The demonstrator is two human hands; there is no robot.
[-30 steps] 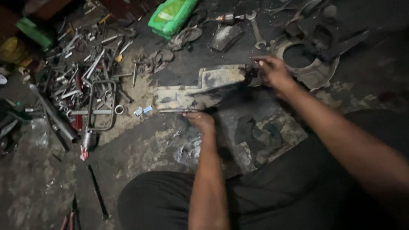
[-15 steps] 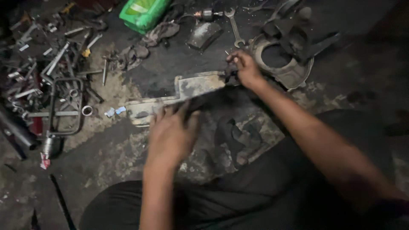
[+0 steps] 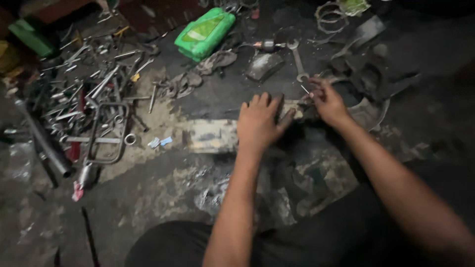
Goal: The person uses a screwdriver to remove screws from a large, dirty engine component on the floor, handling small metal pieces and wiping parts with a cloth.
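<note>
A long, flat, grimy metal part [image 3: 210, 136] lies across the dark floor in front of me. My left hand [image 3: 260, 123] rests flat on its middle, fingers spread, pressing down on it. My right hand [image 3: 324, 101] is at the part's right end, fingers pinched around a thin metal pin or small tool [image 3: 305, 89] that sticks up beside the fingertips. What lies under the right hand is hidden. My knees, in dark trousers, fill the bottom of the view.
A heap of wrenches, rods and a square metal frame [image 3: 106, 133] lies at the left. A green plastic container [image 3: 205, 32] sits at the top. A ring spanner [image 3: 298, 62], rags and a round dark engine cover [image 3: 368, 99] lie beyond my hands.
My left hand has moved up from near my knee and now lies flat on the metal part. The right hand stays at the part's right end. The camera has shifted.
</note>
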